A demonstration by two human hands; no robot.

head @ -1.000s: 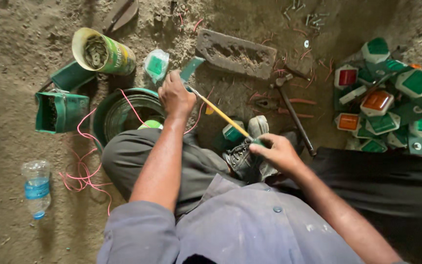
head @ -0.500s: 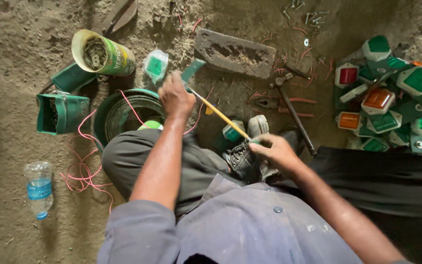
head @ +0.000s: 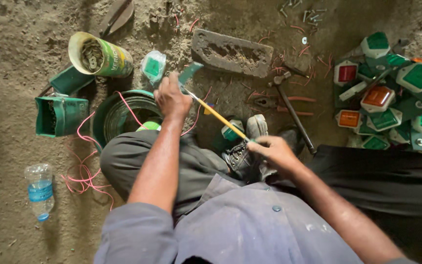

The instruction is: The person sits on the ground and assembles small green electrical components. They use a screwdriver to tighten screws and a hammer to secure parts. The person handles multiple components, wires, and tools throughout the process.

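Left hand (head: pixel 171 100): fingers clenched around a small green plastic piece (head: pixel 190 73), which juts up past the knuckles. Right hand (head: pixel 274 150): fingers closed on the handle end of a yellow-handled screwdriver (head: pixel 218 116). The screwdriver runs diagonally from the right fingers up to the left fingers, its metal tip meeting the green piece just beside the left thumb. Green piece: flat, angular, teal, partly hidden by the grip. Beyond the left fingers, on the dirt floor (head: pixel 6 58): grey perforated block (head: pixel 231 52), bagged green part (head: pixel 153 67), can of washers (head: pixel 99 57). Left of them: green bucket (head: pixel 123 115), pink wire (head: pixel 86 171), water bottle (head: pixel 40 190). Right of the right fingers: hammer (head: pixel 293 110), pile of green, red and orange reflectors (head: pixel 391 93).
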